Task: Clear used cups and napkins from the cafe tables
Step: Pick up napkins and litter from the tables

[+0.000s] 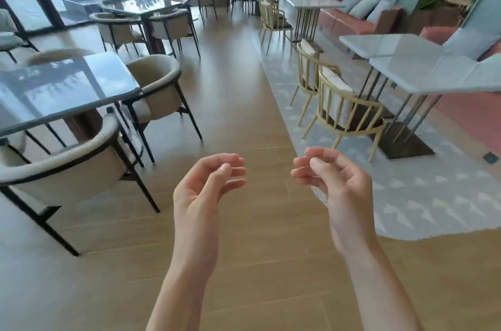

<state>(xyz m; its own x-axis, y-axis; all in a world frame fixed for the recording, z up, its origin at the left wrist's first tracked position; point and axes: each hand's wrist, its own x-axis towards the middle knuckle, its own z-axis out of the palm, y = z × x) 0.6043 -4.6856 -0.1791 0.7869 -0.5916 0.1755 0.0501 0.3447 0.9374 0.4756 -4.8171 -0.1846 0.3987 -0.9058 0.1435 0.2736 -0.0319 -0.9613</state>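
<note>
Hands empty: my left hand (208,184) and right hand (330,181) hang loosely curled over the wooden floor (244,103), holding nothing. No cups or napkins show on the tables (67,86) nearby. Judging so, I'm searching; next comes finding a dirty table.

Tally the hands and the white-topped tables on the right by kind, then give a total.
Hands: 2
White tables: 3
Total: 5

cafe | glass-topped tables (65,86), armchairs (154,92), likely banquette seating (352,21)
</note>
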